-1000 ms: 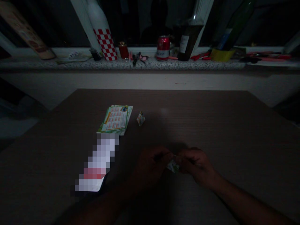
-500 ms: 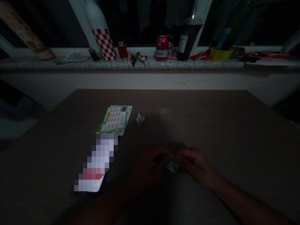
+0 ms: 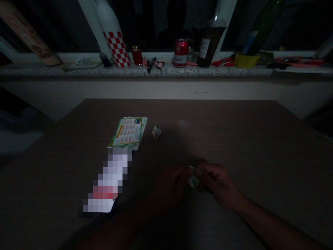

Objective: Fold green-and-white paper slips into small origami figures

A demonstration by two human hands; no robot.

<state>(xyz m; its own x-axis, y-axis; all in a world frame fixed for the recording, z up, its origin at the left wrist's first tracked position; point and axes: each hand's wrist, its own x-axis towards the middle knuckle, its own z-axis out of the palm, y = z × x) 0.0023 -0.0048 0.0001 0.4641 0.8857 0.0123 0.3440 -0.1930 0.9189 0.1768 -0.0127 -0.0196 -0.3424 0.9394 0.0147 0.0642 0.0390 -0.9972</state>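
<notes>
Between my two hands is a small folded piece of printed paper (image 3: pixel 193 181), white and green. My right hand (image 3: pixel 217 182) pinches its upper right edge between thumb and fingers. My left hand (image 3: pixel 170 184) grips the left side with its fingertips; dim light hides part of those fingers. Farther off on the table stands a small folded paper figure (image 3: pixel 156 132) with a pointed top. Left of it lies a stack of printed paper sheets (image 3: pixel 127 133), white and green with rows of orange print.
A phone (image 3: pixel 109 180) with a bright, pixelated screen lies on the brown table (image 3: pixel 229 132) left of my hands. Along the granite windowsill (image 3: pixel 161 72) stand a red-and-white checkered bottle (image 3: pixel 117 45), a red can (image 3: pixel 181 53), a dark bottle (image 3: pixel 206 48) and a yellow container (image 3: pixel 246 60).
My left fingertips have shifted down along the paper, so its white upper corner now shows between my hands. My right hand stays nearly in place.
</notes>
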